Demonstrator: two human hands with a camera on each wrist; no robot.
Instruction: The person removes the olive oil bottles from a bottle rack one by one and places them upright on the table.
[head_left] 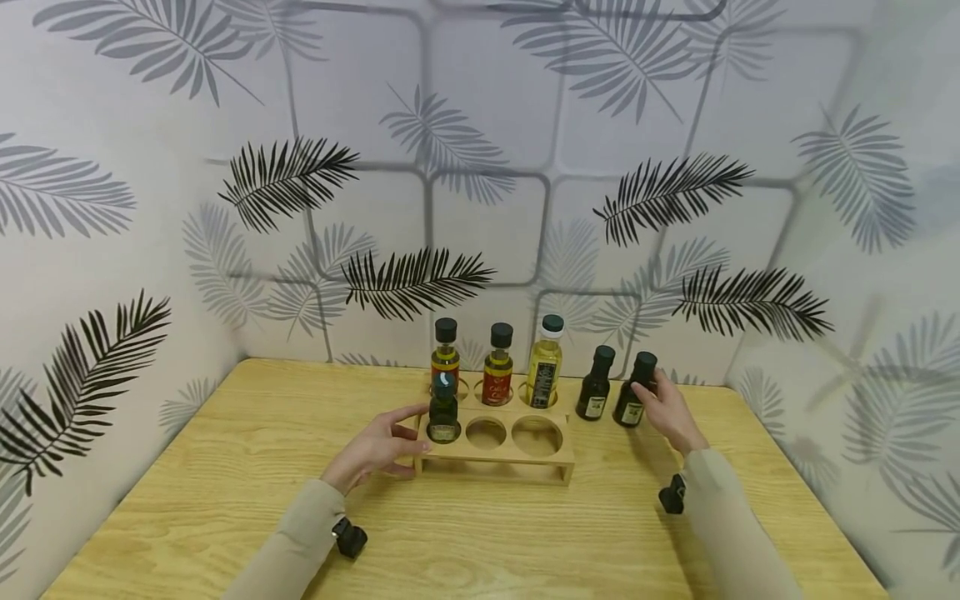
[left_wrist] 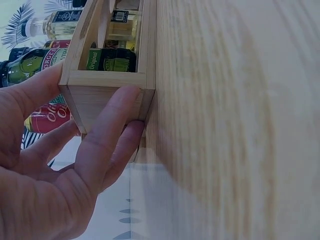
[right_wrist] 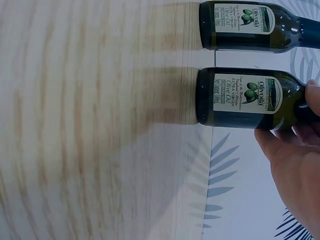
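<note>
Two things are held: oil bottle (neck partly hidden) by right hand, rack by left hand.

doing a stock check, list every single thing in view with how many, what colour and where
table: 1, light wood, below
wooden rack: 1, pale wood, on the table
red-labelled bottles: 2, red and yellow, rack's back row, left and middle
white-collared bottle: 1, pale yellow, back row, right
front-row bottle: 1, dark green, left hole
olive oil bottles: 2, dark, right of the rack
wall covering: 1, whitish with grey and black leaves, behind
wrist devices: 2, black, one per wrist
sleeves: 2, beige, one per arm
left hand: 1, bare, gripping the rack's left end
right hand: 1, bare, pinching the rightmost olive oil bottle
</note>
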